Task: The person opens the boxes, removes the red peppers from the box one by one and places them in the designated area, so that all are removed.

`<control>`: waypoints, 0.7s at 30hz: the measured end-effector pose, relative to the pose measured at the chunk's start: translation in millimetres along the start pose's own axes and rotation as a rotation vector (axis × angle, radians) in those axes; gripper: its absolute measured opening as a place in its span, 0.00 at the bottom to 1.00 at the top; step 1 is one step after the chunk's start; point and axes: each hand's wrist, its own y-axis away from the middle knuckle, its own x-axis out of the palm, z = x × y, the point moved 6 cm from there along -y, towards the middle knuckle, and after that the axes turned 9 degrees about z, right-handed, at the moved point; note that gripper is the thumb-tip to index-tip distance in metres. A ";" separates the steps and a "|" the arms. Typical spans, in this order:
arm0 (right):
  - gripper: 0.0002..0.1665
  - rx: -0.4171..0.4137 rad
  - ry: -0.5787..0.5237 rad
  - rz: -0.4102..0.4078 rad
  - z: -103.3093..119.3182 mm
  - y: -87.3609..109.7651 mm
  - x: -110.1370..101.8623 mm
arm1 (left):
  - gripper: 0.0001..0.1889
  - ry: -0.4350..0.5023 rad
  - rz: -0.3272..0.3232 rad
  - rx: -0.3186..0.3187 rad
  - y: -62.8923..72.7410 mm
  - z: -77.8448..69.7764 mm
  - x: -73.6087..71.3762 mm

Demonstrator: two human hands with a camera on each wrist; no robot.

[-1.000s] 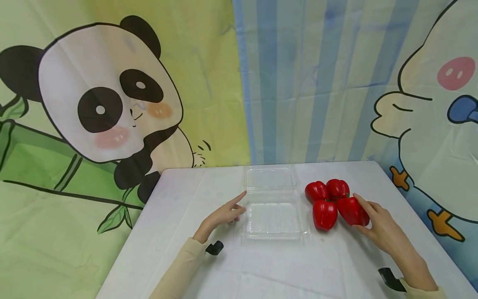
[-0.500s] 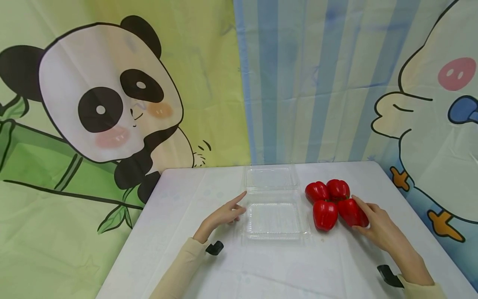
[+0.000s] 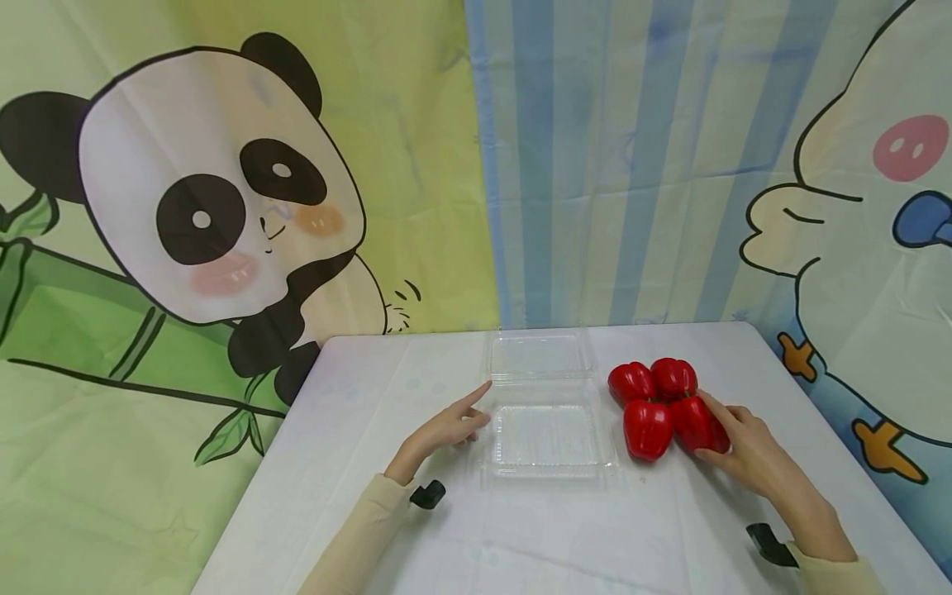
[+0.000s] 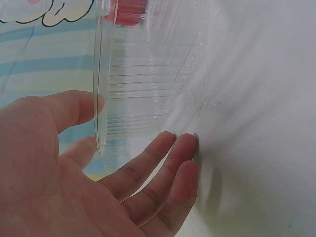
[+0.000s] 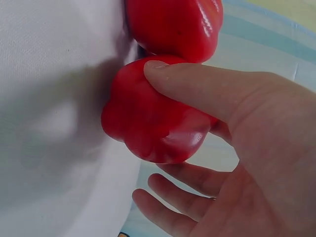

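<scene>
In the head view my right hand (image 3: 747, 450) holds the nearest-right red bell pepper (image 3: 696, 426), thumb on its near side and fingers round the far side. The right wrist view shows the thumb across this pepper (image 5: 153, 116), with another bell pepper (image 5: 175, 29) right behind it. My left hand (image 3: 446, 426) is at the left edge of a clear plastic clamshell box (image 3: 546, 434), index finger extended. Seen from the left wrist, the thumb tip of my left hand (image 4: 98, 163) is at the box's rim (image 4: 99, 74), its other fingers loosely spread.
Three more red bell peppers are grouped right of the box: one in front (image 3: 647, 430), one at back left (image 3: 631, 383) and one at back right (image 3: 673, 378). The box's lid (image 3: 539, 355) lies folded back on the white table (image 3: 402, 372). A printed cloth (image 3: 416, 165) hangs behind.
My right hand has shifted slightly left with the bell pepper, which now sits closer against the front pepper. My left hand and the box have stayed put.
</scene>
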 end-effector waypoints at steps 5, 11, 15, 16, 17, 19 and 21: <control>0.63 0.020 -0.015 0.019 -3.0 -3.0 4.4 | 0.34 0.001 -0.004 -0.001 -0.3 -0.5 0.1; 0.63 0.021 -0.024 0.017 -4.3 -4.2 7.3 | 0.34 -0.001 -0.007 -0.005 0.6 -1.9 -0.3; 0.64 0.019 -0.026 0.014 -3.1 -4.6 6.7 | 0.34 -0.010 -0.005 -0.009 -0.3 -0.9 -0.2; 0.64 0.018 -0.027 0.013 -2.9 -4.9 6.8 | 0.34 -0.009 -0.004 -0.007 -0.1 -0.8 -0.2; 0.64 0.018 -0.027 0.014 -2.7 -5.2 6.8 | 0.34 -0.011 -0.003 -0.005 0.0 -0.8 -0.2; 0.64 0.016 -0.023 0.018 -2.3 -5.7 7.6 | 0.35 -0.016 -0.002 -0.001 0.3 -1.1 -0.1; 0.63 0.013 -0.020 0.020 -2.0 -6.0 8.0 | 0.35 -0.019 0.000 -0.001 0.3 -1.1 0.2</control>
